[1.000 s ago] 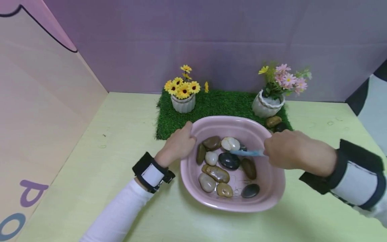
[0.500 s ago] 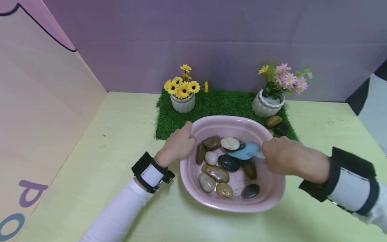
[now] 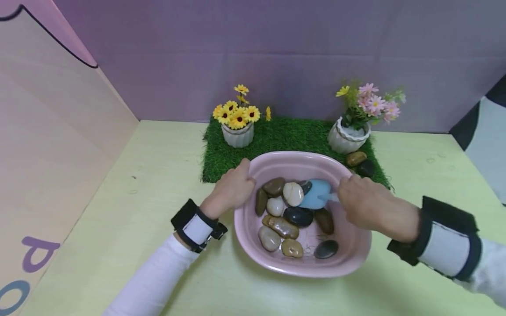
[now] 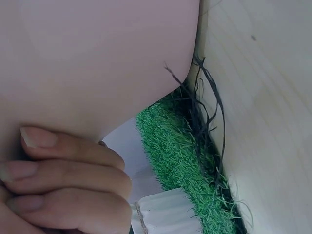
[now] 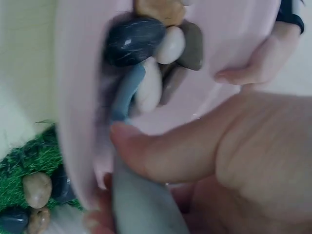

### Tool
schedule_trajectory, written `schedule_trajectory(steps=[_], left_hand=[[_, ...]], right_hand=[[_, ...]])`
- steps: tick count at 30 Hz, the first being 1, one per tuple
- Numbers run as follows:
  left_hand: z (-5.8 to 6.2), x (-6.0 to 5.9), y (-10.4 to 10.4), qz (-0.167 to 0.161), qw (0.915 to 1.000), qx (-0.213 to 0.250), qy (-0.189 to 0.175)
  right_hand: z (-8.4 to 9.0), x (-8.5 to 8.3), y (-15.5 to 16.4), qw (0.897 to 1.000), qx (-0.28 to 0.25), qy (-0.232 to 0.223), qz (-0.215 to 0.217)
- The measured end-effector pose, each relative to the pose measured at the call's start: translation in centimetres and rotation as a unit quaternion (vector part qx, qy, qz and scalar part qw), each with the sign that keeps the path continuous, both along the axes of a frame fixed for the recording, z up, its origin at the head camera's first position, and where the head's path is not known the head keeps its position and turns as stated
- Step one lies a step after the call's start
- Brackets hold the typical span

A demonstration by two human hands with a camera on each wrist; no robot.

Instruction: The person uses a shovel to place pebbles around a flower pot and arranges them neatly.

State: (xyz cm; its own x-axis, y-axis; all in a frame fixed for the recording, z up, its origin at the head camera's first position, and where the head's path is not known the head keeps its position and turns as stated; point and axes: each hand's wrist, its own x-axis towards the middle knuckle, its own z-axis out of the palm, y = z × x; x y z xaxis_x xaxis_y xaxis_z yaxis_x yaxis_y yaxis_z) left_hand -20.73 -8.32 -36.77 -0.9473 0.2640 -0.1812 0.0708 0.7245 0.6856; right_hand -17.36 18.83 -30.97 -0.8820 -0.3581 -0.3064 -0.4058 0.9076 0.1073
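Note:
My left hand (image 3: pixel 234 186) grips the left rim of a pink basin (image 3: pixel 247 250), fingers curled against its outer wall in the left wrist view. In my right hand (image 3: pixel 367 199) is the pale handle (image 5: pixel 139 200) of a small shovel, thumb laid along it. The shovel's light blue blade (image 3: pixel 316 193) is down among the stones at the back right of the basin. Its edge meets a white veined stone (image 3: pixel 293 194), tilted on its side, and a dark stone partly behind it. A glossy black stone (image 3: pixel 298 217) lies just in front of the blade.
Several brown, beige and white stones lie in the basin, with a dark grey one (image 3: pixel 326 249) front right. Behind it is a green turf mat (image 3: pixel 288 134) bearing a pot of yellow flowers (image 3: pixel 238 136), a pot of pink flowers (image 3: pixel 345 138) and a few stones (image 3: pixel 356 158).
My right hand has come down and slightly left, the blade turning to show its broad face. The white veined stone has slid left and tipped up. My left hand stays on the rim.

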Motion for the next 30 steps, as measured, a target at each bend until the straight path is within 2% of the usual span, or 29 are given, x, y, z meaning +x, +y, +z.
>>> schedule_trajectory(steps=[4, 9, 11, 15, 21, 30], left_hand=[[-0.1, 0.0, 0.0, 0.000, 1.0000, -0.002, 0.001], [-0.2, 0.1, -0.1, 0.001, 1.0000, -0.005, 0.000], [-0.2, 0.0, -0.1, 0.001, 1.0000, -0.004, 0.001], [-0.2, 0.0, -0.2, 0.002, 1.0000, -0.004, 0.003], [-0.2, -0.1, -0.1, -0.002, 1.0000, -0.004, 0.002], [0.0, -0.1, -0.1, 0.001, 1.0000, -0.008, 0.002]], right_hand=[[-0.1, -0.7, -0.2, 0.998, 0.006, 0.066, 0.011], [-0.1, -1.9, -0.4, 0.984, 0.013, 0.168, 0.062], [-0.1, -2.3, -0.5, 0.980, 0.014, 0.188, 0.071], [0.2, -3.0, -0.5, 0.981, 0.018, 0.180, 0.070], [0.5, -3.8, 0.0, 0.989, 0.013, 0.129, 0.064], [0.8, -4.5, 0.1, 0.991, -0.026, 0.096, 0.085]])
